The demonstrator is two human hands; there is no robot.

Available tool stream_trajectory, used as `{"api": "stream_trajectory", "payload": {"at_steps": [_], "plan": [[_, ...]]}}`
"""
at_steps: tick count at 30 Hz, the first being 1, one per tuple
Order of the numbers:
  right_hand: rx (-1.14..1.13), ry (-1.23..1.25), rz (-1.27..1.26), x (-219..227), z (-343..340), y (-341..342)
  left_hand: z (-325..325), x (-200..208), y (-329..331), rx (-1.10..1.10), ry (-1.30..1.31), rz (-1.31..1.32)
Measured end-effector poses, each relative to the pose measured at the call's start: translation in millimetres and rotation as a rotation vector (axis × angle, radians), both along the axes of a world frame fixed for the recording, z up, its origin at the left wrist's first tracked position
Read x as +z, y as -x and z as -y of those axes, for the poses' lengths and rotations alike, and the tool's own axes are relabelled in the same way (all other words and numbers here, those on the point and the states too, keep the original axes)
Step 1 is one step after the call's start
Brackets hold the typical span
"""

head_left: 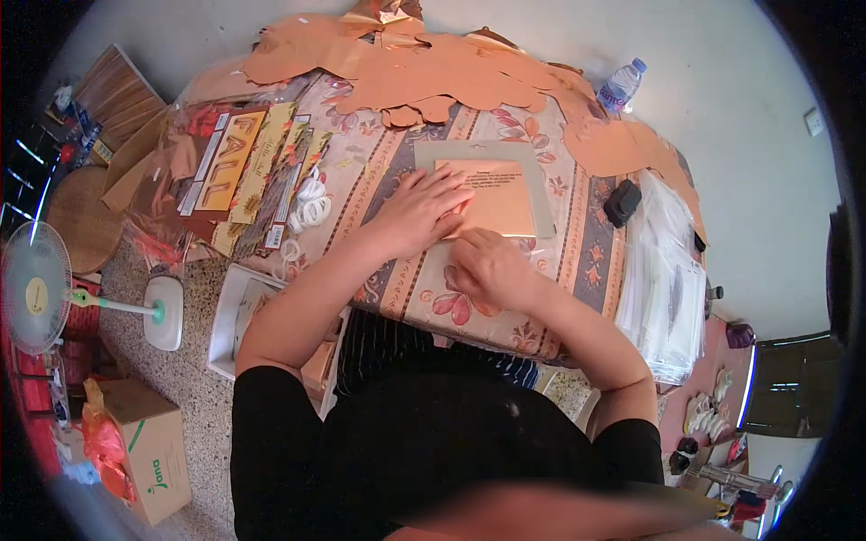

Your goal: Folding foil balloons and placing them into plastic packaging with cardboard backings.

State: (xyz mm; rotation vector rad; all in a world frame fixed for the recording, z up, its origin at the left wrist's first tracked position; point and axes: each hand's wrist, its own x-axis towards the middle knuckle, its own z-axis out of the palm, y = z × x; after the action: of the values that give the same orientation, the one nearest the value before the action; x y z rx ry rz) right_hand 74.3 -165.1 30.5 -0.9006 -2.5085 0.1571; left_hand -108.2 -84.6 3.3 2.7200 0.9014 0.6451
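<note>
An orange printed card lies on a larger grey card backing on the table in front of me. My left hand is laid flat over the left part of the orange card, fingers stretched out. Just below the card's lower edge, my right hand rests with its fingers curled in. Its fingertips are partly hidden, and whatever they hold cannot be made out. The flowered tablecloth is under both hands.
Orange cut-out sheets spread along the back. Packaged autumn banners and white cord lie left. A stack of clear plastic bags, a black object and a water bottle are on the right. A fan stands left.
</note>
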Motion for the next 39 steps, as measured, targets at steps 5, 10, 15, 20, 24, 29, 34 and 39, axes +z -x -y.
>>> {"api": "stream_trajectory", "payload": {"at_steps": [5, 10, 15, 20, 24, 29, 34, 39], "plan": [[-0.079, 0.548, -0.416, 46, 28, -59, 2, -1, 0, 0.012, 0.006, 0.009], [-0.083, 0.657, -1.558, 84, 50, -148, 3, 6, 2, 0.003, 0.042, 0.011], [-0.074, 0.717, -1.604, 88, 82, -200, 1, 6, 2, -0.001, 0.028, -0.002], [-0.372, 0.648, -0.63, 81, 93, -163, 13, 21, 13, -0.175, 0.045, 0.076], [-0.413, 0.556, -0.347, 57, 83, -147, 55, 18, 35, -0.145, 0.023, -0.015], [-0.486, 0.373, -0.185, 46, 81, -118, 99, 35, 52, -0.083, 0.056, -0.065], [-0.365, 0.259, -0.108, 33, 73, -94, 118, 26, 60, -0.041, -0.001, -0.009], [-0.359, 0.167, -0.051, 18, 55, -75, 121, 15, 58, -0.049, -0.103, 0.068]]}}
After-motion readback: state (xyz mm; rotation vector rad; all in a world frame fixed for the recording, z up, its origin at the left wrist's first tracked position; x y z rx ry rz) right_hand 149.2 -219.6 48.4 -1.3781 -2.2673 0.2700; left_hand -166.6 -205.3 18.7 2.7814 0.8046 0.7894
